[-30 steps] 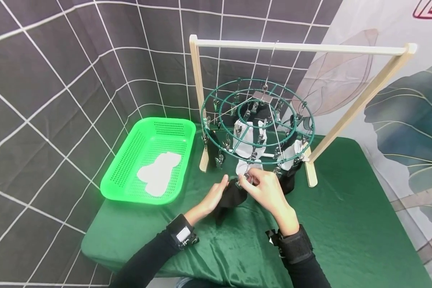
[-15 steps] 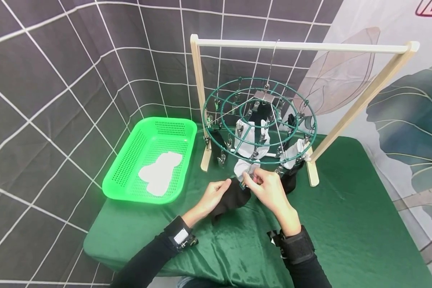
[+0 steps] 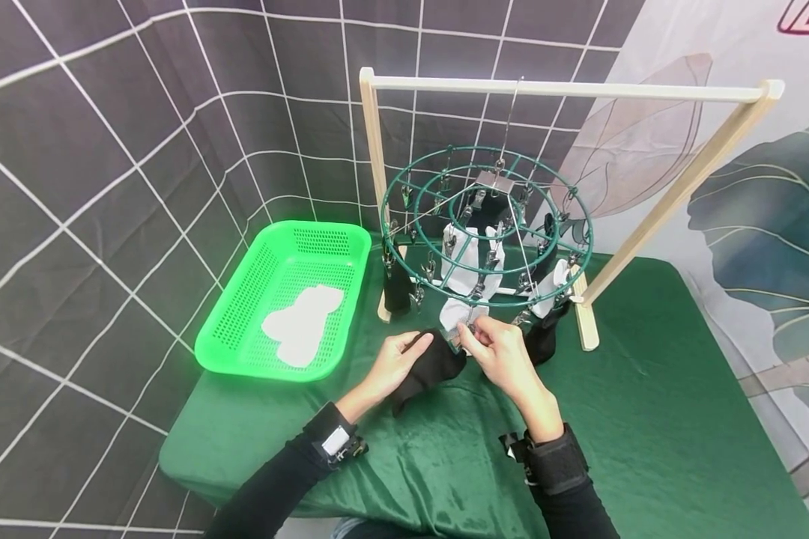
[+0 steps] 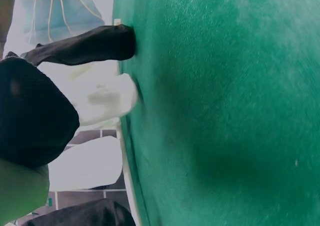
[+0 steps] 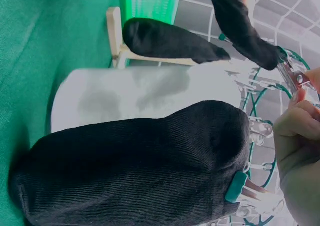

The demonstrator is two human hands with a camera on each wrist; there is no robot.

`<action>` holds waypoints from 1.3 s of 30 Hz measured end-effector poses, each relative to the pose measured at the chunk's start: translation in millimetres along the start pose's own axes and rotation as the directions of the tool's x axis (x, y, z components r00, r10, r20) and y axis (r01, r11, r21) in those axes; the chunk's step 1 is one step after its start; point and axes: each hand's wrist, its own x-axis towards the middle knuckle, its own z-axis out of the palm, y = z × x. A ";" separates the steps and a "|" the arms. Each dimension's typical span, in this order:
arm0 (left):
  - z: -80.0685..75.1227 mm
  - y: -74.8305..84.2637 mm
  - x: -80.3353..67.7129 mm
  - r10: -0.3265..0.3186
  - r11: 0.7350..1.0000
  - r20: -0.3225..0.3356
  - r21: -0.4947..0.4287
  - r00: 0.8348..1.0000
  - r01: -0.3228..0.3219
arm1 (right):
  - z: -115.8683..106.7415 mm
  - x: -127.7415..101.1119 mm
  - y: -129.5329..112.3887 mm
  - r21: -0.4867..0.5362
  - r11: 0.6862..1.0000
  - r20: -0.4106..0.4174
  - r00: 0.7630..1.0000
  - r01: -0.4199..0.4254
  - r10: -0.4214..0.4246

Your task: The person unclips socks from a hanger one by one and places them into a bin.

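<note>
A black sock (image 3: 433, 367) stretches between my hands. My left hand (image 3: 391, 368) pinches it, thumb on top; in the left wrist view the sock (image 4: 35, 113) covers much of that hand. My right hand (image 3: 505, 358) pinches a metal clip (image 5: 287, 74), whose tip meets the edge of the sock (image 5: 240, 28) in the right wrist view. Above is a round green hanger (image 3: 512, 304) with several clips. White socks (image 3: 460, 258) hang from it, and so do black socks (image 3: 542, 337). One black sock (image 5: 135, 171) hangs close to the right wrist camera.
A bright green basket (image 3: 205, 359) stands at the left with white fabric (image 3: 303, 322) inside. The hanger hooks onto a wooden stand (image 3: 573, 88) with feet on the green-covered table (image 3: 647, 419). Grid-patterned cloth (image 3: 108, 224) surrounds the back and left.
My left hand has shifted slightly left, and the black sock is spread more visibly between my hands. The right hand stays at the clip. A black sock hanging at the left has turned.
</note>
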 end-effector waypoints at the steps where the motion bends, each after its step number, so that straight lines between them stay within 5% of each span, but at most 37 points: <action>1: -1.0 1.8 -0.6 0.010 1.000 -0.005 0.022 1.000 -0.010 | -0.7 0.0 -0.3 0.004 1.000 -0.008 1.000 0.002 -0.002; 5: -8.7 -6.6 1.9 0.060 0.981 -0.024 0.186 0.998 -0.054 | -4.0 -0.8 0.0 0.022 1.000 -0.004 1.000 -0.016 0.016; 9: -22.1 -19.7 7.9 0.088 0.923 -0.042 0.379 0.995 -0.066 | -5.7 -2.5 -0.4 0.030 0.998 0.004 0.998 -0.056 0.056; 15: -43.4 1.4 10.9 0.128 0.840 -0.113 0.540 0.985 -0.047 | -7.3 -3.2 -3.5 0.028 0.996 -0.020 0.996 -0.082 0.082; 23: -84.1 24.1 27.9 0.100 0.781 -0.168 0.623 0.981 0.027 | -11.4 -3.4 -3.2 0.008 0.994 -0.005 0.994 -0.107 0.107; 30: -136.3 19.1 53.9 0.063 0.625 -0.099 0.780 0.993 0.038 | -15.6 -1.2 -2.3 0.003 0.992 -0.008 0.992 -0.128 0.128; 35: -168.9 0.3 64.8 -0.004 0.572 0.007 0.820 1.000 -0.003 | -13.5 -2.2 -4.9 -0.002 0.988 0.004 0.988 -0.155 0.155; 39: -181.8 -6.9 68.1 -0.129 0.518 0.067 0.855 0.989 0.010 | -11.6 -2.9 -7.6 -0.007 0.986 0.014 0.986 -0.165 0.165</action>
